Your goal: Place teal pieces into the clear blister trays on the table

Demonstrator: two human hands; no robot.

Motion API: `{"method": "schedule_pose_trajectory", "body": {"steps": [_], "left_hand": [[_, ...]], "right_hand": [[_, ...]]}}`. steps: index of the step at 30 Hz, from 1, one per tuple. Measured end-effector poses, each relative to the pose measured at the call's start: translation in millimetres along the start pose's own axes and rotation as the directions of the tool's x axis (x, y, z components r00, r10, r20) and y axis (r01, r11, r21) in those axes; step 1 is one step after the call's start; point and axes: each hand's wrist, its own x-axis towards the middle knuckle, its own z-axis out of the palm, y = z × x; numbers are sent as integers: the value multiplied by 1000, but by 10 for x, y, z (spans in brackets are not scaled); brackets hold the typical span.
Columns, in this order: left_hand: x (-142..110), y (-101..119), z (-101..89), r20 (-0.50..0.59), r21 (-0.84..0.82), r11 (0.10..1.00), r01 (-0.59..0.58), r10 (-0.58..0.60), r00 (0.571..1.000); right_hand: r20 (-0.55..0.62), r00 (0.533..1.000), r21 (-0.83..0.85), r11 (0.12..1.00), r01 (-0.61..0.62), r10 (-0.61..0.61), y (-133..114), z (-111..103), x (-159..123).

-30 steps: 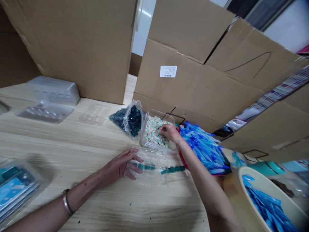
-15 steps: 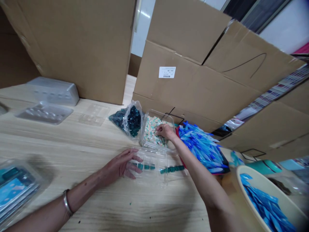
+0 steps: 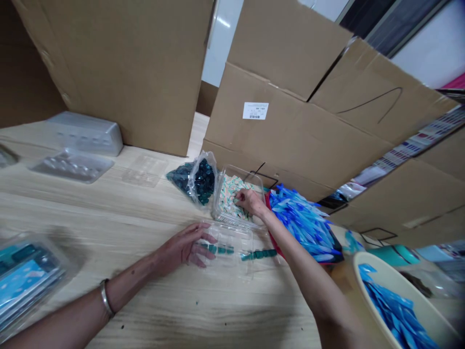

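Note:
My left hand [image 3: 194,245] lies with its fingers spread over the left end of a clear plastic tray [image 3: 236,269], which has dark teal pieces [image 3: 258,254] lined up in its compartments. Over a clear box [image 3: 221,219], my right hand [image 3: 250,200] reaches into small pale pieces with green and peach marks [image 3: 229,194]. Its thumb and fingertips are pinched together; whatever sits between them is too small to make out. Left of that box, an open plastic bag [image 3: 201,182] holds dark teal pieces.
Right of the box, a red-edged container holds a heap of blue pointed pieces [image 3: 301,218]. A cream tub [image 3: 348,276] with blue packets stands front right. Clear trays [image 3: 72,167] and a filled clear package [image 3: 29,276] lie left. Cardboard sheets [image 3: 290,126] stand behind.
The view has shifted slightly. My right hand stays in the box of pale pieces, fingers pinched, and my left hand remains on the tray.

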Motion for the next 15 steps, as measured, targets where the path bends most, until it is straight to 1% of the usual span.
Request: {"method": "schedule_pose_trajectory", "body": {"steps": [2,4,7,9,11,12,14,15], "left_hand": [[-1,-2,-4,5,-2,1000,-1,1,1000],[-2,-5,-7,10,-1,1000,-6,6,1000],[-6,-7,-6,13,2,1000,-16,16,1000],[-10,-5,-1,10,5,1000,-17,17,1000],[-13,-1,5,4,8,1000,-15,15,1000],[-15,1,7,-1,9,1000,-14,14,1000],[-16,2,10,-6,11,1000,-12,13,1000],[-17,1,10,-6,13,1000,-12,12,1000]], "right_hand": [[-21,1000,55,998,8,-7,88,-51,12],[-37,998,90,994,61,-57,162,-90,30],[-23,984,52,983,179,-178,199,-111,56],[-7,977,17,977,213,-213,181,-111,64],[-29,980,36,980,196,-196,157,-118,58],[-51,985,86,982,170,-166,149,-126,48],[-67,994,278,956,96,-81,139,-150,10],[-51,998,398,915,59,-43,136,-166,-17]]}}
